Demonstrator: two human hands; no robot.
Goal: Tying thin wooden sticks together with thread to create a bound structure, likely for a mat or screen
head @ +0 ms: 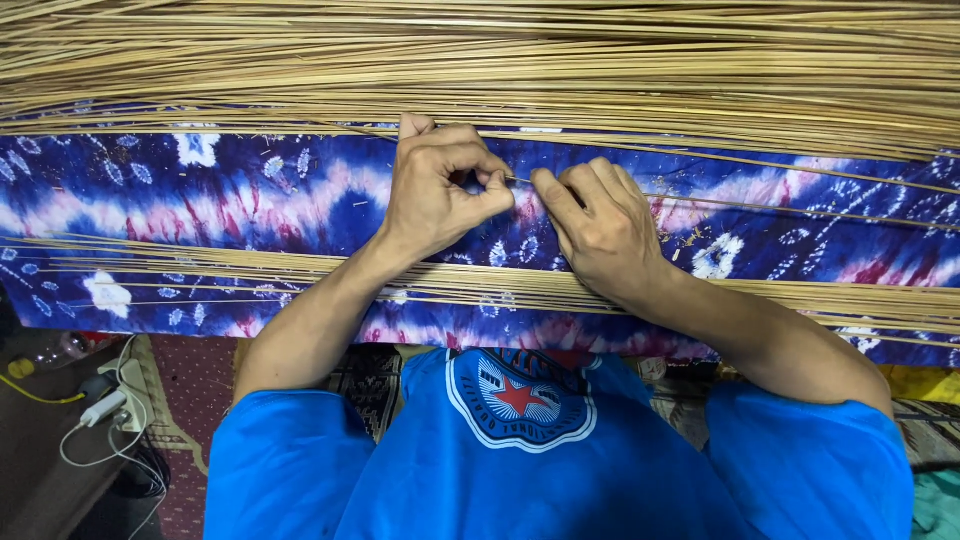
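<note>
Looking down from my head, my left hand (437,190) is curled into a loose fist, the thumb and bent forefinger pinching the end of one thin pale stick (522,182) — the stick's tip shows in the small gap between my two hands. My right hand (598,232) lies just beside the left, palm down, its fingers (560,195) held together and pressed flat along that same stick, pinning it against the cloth; the thumb is hidden under the hand. The stick runs off to the right from under my fingers, across the cloth.

The cloth (250,200) is a tie-dyed sheet, deep blue with pink and white blotches, spread left to right over my lap. Both hands rest on its middle part. On the far side of the cloth lies a thick heap of the same pale sticks (500,60), filling the whole top of the view from left to right; the knuckles of my left hand reach up to its near edge. A thinner band of sticks (200,265) crosses the cloth on the near side, passing under both my wrists.

Nearest to me is my blue shirt (520,460) with a round badge on the chest. Down at the near left, on the floor, a white charger and cable (100,410) lie beside a patterned mat (195,400).
</note>
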